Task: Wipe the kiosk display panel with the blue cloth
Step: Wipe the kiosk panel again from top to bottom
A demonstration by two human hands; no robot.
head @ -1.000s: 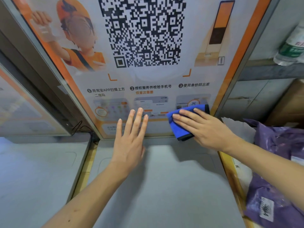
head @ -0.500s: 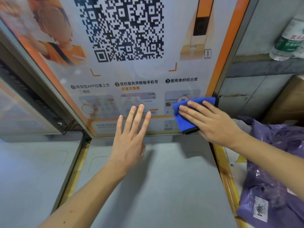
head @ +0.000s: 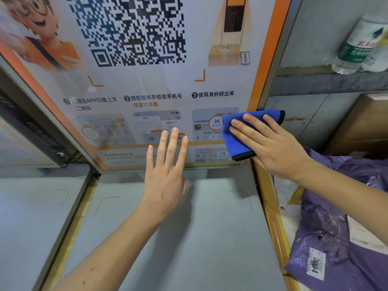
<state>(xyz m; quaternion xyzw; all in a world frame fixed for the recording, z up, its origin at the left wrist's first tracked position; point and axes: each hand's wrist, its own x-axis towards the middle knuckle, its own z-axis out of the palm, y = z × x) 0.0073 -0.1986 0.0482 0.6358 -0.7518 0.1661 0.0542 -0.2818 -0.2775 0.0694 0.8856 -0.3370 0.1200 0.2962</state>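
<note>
Right hand (head: 273, 143) flat on the blue cloth (head: 237, 141), fingers straight and slightly spread, pressing it against the kiosk display panel (head: 147, 89) at its lower right corner. Cloth is folded; its top right end overhangs the panel's orange right edge and frame, its bottom edge sits just above the panel's bottom frame

Key relation: the unwiped-looking area lies left and up from the cloth, so the next stroke likely runs leftward along the bottom edge, or up the right edge. Cloth's long axis runs roughly down-left to up-right, under the fingers

Left hand (head: 165, 164) is nearer the panel's bottom centre, fingers straight and close together, holding nothing; fingertips at the panel face, can't tell if touching. It sits right in a leftward stroke's path, so may need to clear

Panel is glossy and tilted, a printed poster with a QR code (head: 130, 28) behind it. Grey kiosk shelf (head: 189, 238) below. Right of the kiosk: purple parcel bags (head: 336, 217), cardboard box (head: 365, 127), water bottle (head: 357, 47) on a ledge
</note>
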